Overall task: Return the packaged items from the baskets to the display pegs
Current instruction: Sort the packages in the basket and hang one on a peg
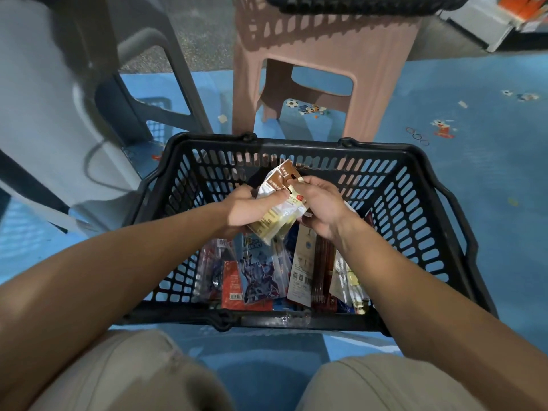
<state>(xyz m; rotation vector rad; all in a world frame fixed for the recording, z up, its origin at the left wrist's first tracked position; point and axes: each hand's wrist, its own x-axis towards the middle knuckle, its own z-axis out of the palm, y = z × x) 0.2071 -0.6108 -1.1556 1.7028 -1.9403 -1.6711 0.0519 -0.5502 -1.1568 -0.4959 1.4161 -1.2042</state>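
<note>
A black plastic basket [421,203] stands on the blue floor between my knees. Several packaged items [261,271] lie in its bottom: blue card packs, a red pack, a white hang tag, dark red sticks. Above them I hold a small bunch of clear packets with brown header cards [278,200]. My left hand [246,209] grips the bunch from the left, thumb across the front. My right hand [320,203] pinches the header end at the hang holes from the right. No display pegs are in view.
A pink plastic stool [320,54] stands just beyond the basket, bearing a second black basket [364,2] at the top edge. A grey stool [44,114] is at the left. Boxes sit at the top right corner.
</note>
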